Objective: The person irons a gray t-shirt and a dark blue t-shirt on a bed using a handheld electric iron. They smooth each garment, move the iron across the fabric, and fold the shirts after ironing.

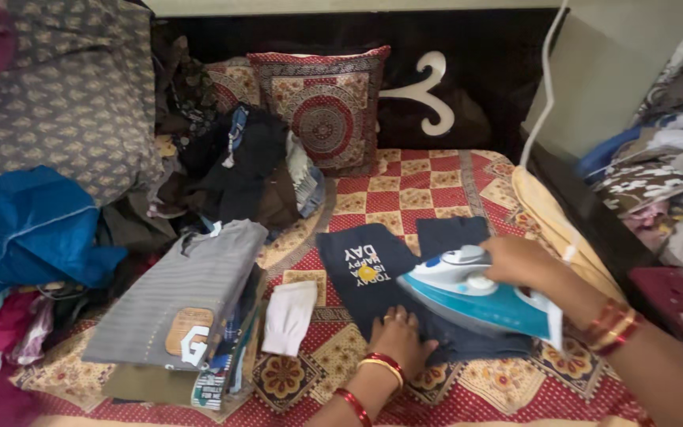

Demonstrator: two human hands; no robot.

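Note:
A small navy T-shirt [365,261] with a printed front lies flat on the red patterned bedspread [405,182]. My right hand [519,261] grips the handle of a teal and white steam iron [476,296], which rests on the shirt's right side. My left hand [397,336], with bangles at the wrist, presses flat on the shirt's lower edge, just left of the iron. The iron's white cord [545,95] rises toward the upper right.
A stack of folded clothes [179,308], grey striped shirt on top, sits left, with a folded white cloth [288,316] beside it. A heap of dark unfolded clothes [239,170] and a red cushion [326,107] lie behind. More clothes pile up at both sides.

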